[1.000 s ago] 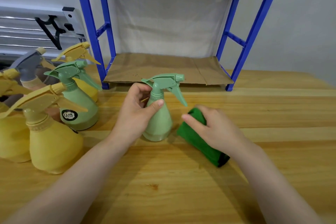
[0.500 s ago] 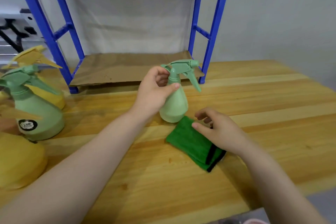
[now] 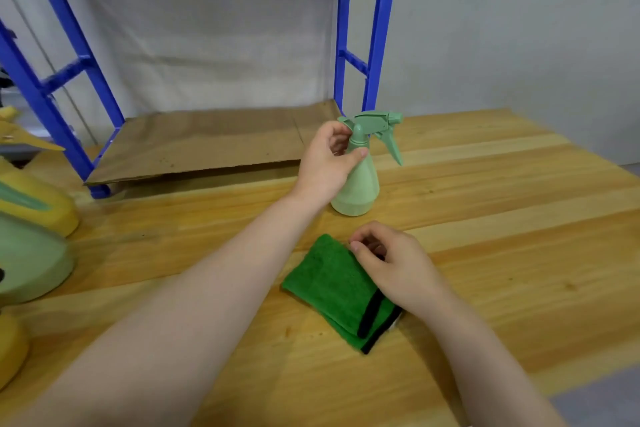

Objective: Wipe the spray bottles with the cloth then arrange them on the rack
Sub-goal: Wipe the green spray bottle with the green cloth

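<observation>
From the head camera, the left hand (image 3: 325, 166) gripped the neck of a small pale green plastic spray bottle (image 3: 360, 180), thumb across the front and fingers curled behind, just under its trigger head. The bottle stood upright on the light wooden tabletop (image 3: 502, 236), its nozzle pointing right, just in front of the blue metal rack (image 3: 375, 45).

Nearer the camera, a folded bright green cloth with black edging (image 3: 332, 288) lay flat on the table, well short of the bottle. The right hand (image 3: 394, 267) rested over the cloth's right edge with fingers curled; whether they pinched the fabric could not be told.

The rack's bottom shelf was lined with brown cardboard (image 3: 214, 139). At the far left edge stood part of a larger green spray bottle (image 3: 31, 263) and yellow spray bottles (image 3: 41, 204), cut off by the frame.
</observation>
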Action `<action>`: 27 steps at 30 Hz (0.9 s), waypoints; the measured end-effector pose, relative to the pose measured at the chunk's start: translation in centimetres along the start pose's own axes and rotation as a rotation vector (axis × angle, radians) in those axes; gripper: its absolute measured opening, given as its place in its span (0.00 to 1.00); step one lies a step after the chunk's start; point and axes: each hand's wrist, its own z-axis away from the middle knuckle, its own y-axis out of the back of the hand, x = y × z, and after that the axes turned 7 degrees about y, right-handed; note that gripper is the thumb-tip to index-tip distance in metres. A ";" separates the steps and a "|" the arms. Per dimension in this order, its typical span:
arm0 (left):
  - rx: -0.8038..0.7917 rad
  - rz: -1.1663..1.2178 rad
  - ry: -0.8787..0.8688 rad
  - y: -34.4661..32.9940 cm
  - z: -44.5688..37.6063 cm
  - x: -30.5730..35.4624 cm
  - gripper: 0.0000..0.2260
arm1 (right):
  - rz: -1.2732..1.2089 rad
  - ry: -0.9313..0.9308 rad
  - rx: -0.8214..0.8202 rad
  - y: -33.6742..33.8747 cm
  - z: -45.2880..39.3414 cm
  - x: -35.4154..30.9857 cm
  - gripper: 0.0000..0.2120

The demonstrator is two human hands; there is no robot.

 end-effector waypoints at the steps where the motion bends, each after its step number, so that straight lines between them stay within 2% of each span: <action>1: 0.000 -0.015 -0.010 -0.3 -0.2 -0.2 0.13 | 0.014 0.009 -0.005 0.1 0.0 0.1 0.02; 7: -0.044 -0.036 -0.027 -0.4 -0.2 -1.1 0.16 | 0.072 0.056 -0.018 0.1 0.2 0.3 0.04; 11: -0.090 -0.161 0.066 1.2 0.3 -1.9 0.21 | 0.056 0.073 -0.010 0.1 0.4 0.3 0.04; 16: -0.080 -0.302 0.137 5.2 2.7 -1.8 0.18 | 0.082 0.105 -0.001 0.0 0.5 0.1 0.05; 22: -0.098 -0.622 0.055 11.1 9.0 0.4 0.12 | 0.161 0.072 -0.031 0.4 0.7 -0.6 0.05; 27: 0.022 -0.786 -0.031 16.1 15.2 2.5 0.12 | 0.196 0.174 -0.027 -0.6 0.7 -4.7 0.06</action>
